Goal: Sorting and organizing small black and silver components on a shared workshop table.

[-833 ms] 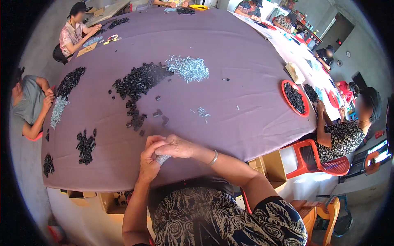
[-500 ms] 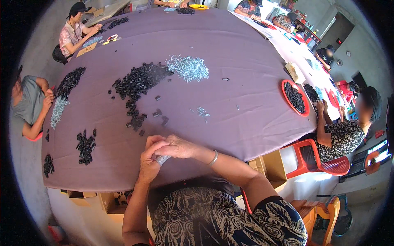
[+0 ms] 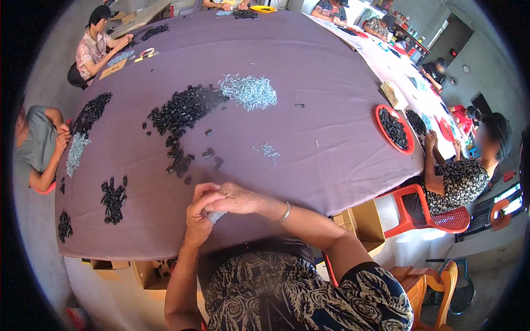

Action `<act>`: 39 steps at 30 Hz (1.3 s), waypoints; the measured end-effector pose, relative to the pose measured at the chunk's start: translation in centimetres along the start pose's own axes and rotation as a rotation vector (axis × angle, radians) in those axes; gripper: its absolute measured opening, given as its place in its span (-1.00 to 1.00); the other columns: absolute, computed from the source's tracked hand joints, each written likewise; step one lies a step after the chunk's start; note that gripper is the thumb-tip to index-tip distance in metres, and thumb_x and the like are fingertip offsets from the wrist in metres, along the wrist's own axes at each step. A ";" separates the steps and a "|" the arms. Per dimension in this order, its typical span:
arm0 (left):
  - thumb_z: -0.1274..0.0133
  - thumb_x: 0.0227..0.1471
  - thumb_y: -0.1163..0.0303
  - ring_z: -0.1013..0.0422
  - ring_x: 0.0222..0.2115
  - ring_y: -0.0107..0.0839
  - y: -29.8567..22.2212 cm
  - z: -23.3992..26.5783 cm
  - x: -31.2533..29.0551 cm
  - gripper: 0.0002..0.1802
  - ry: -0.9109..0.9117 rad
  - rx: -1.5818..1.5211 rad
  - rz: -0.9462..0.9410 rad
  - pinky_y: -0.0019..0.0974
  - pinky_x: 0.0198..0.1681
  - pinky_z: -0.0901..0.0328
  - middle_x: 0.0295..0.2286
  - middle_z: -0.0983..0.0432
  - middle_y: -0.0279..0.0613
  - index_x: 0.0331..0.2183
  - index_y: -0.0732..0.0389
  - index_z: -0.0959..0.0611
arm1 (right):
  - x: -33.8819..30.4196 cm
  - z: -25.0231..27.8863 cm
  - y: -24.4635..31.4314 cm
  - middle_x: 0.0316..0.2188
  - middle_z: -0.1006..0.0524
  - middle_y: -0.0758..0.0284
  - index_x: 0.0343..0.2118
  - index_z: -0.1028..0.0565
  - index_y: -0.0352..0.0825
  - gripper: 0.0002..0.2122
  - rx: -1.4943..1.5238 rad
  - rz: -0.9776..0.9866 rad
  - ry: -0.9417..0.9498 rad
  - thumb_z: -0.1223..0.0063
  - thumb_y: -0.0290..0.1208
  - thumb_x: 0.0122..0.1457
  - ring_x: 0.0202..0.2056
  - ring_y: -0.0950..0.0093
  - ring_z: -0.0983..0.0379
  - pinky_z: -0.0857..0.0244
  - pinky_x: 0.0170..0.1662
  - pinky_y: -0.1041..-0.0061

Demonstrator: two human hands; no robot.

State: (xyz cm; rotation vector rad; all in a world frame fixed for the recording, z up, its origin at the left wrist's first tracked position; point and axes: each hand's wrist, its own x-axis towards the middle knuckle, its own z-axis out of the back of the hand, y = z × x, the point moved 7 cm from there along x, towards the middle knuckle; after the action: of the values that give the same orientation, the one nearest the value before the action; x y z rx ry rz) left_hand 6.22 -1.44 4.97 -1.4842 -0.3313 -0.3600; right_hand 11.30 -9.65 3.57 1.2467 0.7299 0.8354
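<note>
Right now I see both hands drawn together just above the near edge of the bench, which is covered in a purple cloth. My left hand is curled upward, fingers closed around a small cluster of pale silvery-white pieces; only a bit of that cluster peeks out between the two hands, so I cannot tell the shape of each piece. My right hand lies over the top of it, fingers bent and pinching at the same cluster, with a metal bangle on its wrist.

Just beyond the hands, a loose scatter of small black parts trails away up to a larger black heap. Touching that heap on its right is a heap of pale silvery pieces. A few stray pale pieces lie ahead and to the right of the hands. Off to the left of the left hand sits a small clump of black parts. Well to the right, a red tray of black parts rests beside another person's hand.
</note>
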 end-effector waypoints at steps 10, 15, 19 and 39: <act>-0.12 -0.19 0.68 -0.31 -0.17 -0.38 -0.5 -0.2 0.1 -0.64 -0.016 0.046 0.005 -0.38 -0.10 -0.22 -0.18 -0.34 -0.23 -0.24 0.21 -0.61 | 0.4 -0.3 -0.6 -0.65 -0.45 0.28 -0.51 -0.51 -0.45 -0.65 0.098 0.151 -0.080 -0.06 -0.16 0.03 -0.52 0.58 -0.37 -0.26 -0.43 0.51; -0.13 -0.20 0.68 -0.31 -0.16 -0.37 -0.5 -0.1 0.1 -0.66 -0.022 0.045 0.016 -0.38 -0.09 -0.22 -0.19 -0.34 -0.22 -0.26 0.23 -0.60 | 0.4 -0.1 -0.6 -0.65 -0.45 0.28 -0.50 -0.47 -0.45 -0.65 0.055 0.123 -0.061 -0.05 -0.15 0.03 -0.52 0.58 -0.36 -0.25 -0.44 0.49; -0.14 -0.21 0.68 -0.31 -0.16 -0.35 -0.6 -0.1 0.1 -0.66 -0.023 0.065 0.006 -0.37 -0.09 -0.21 -0.19 -0.34 -0.21 -0.27 0.23 -0.59 | 0.3 -0.2 -0.3 -0.67 -0.42 0.25 -0.51 -0.43 -0.44 -0.64 0.041 0.147 -0.055 -0.02 -0.13 0.05 -0.53 0.58 -0.35 -0.24 -0.45 0.47; -0.13 -0.24 0.69 -0.30 -0.14 -0.35 -0.6 -0.3 0.2 -0.61 -0.028 0.041 0.034 -0.36 -0.05 -0.20 -0.19 -0.33 -0.23 -0.24 0.23 -0.59 | 0.2 -0.1 0.3 -0.67 -0.43 0.26 -0.52 -0.44 -0.44 -0.61 0.003 0.120 -0.077 -0.02 -0.10 0.05 -0.55 0.56 -0.35 -0.26 -0.46 0.47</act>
State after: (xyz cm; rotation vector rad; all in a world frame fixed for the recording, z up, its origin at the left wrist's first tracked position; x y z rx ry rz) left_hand 6.11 -1.81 5.53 -1.4541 -0.3336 -0.3032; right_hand 11.30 -9.44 3.83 1.3279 0.5993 0.8799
